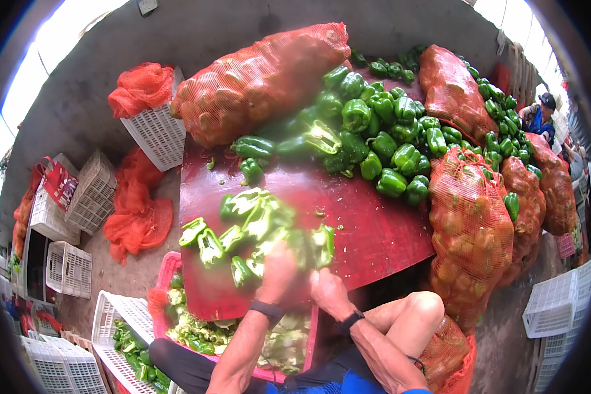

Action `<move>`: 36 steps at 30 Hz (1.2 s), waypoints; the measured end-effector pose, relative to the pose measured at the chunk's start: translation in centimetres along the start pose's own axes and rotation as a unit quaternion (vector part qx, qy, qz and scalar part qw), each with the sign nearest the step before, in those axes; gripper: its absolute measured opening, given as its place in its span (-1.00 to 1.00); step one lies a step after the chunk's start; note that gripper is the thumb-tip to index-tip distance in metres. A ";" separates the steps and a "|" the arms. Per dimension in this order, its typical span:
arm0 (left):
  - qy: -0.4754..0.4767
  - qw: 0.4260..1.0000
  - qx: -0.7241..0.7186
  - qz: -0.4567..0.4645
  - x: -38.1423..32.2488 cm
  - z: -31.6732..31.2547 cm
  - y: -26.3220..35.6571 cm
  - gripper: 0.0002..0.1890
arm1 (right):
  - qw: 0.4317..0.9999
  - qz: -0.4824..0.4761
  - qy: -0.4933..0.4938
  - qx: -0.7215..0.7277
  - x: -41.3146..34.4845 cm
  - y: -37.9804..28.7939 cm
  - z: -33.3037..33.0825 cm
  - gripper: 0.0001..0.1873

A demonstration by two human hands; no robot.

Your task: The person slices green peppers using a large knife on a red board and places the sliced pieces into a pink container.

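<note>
Cut green bell pepper halves [256, 216] with pale insides lie on the red tabletop [374, 236] before me. My left hand [278, 271] is over the near side of this pile; lens blur hides its fingertips and anything in them. Just to its right, my right hand [329, 291] has curled fingers at the table's near edge. Right beyond its knuckles is a pepper half [323, 245], cut side showing. Whether that hand grips anything is not clear. Below the table edge, a pink crate [312, 340] contains pepper cores and scraps [280, 344].
Whole green peppers [384, 143] are heaped at the table's far side, beside a full red mesh sack [261, 83]. More full sacks [468, 231] stand at right. A white crate [123, 308] of pepper pieces is at lower left. A person [541, 118] is at far right.
</note>
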State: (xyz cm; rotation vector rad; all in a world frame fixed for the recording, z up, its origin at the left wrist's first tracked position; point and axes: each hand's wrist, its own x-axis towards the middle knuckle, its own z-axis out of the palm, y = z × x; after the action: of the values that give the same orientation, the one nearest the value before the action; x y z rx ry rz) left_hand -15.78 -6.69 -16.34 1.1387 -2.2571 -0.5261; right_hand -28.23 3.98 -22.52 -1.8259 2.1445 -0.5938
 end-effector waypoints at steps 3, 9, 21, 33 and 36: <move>0.017 0.999 -0.038 -0.022 0.1 -1.0 1.7 -0.64 | 0.997 -0.073 0.001 0.028 -1.9 1.2 -2.9 -0.94; 0.047 0.994 0.092 0.033 -2.0 1.6 0.3 -0.47 | 0.991 -0.010 0.123 -0.043 -2.2 2.7 -7.0 -0.93; 0.069 0.983 0.169 0.024 0.8 0.7 -6.1 -0.55 | 0.978 0.152 0.038 0.136 3.9 -1.4 -1.4 -0.70; 0.183 0.982 0.033 0.037 13.8 -6.0 -13.0 -0.60 | 0.928 0.059 -0.012 0.368 6.3 4.5 -3.6 -0.74; 0.121 0.990 0.048 -0.058 18.8 -4.8 -15.5 -0.42 | 0.852 0.209 -0.069 0.475 6.1 0.9 -9.3 -0.68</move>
State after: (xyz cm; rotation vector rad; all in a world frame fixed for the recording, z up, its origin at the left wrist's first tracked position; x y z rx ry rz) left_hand -12.55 -31.30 -15.82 1.3138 -2.0350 -0.3072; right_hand -34.27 -0.60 -14.30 -0.8059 1.5808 -1.0970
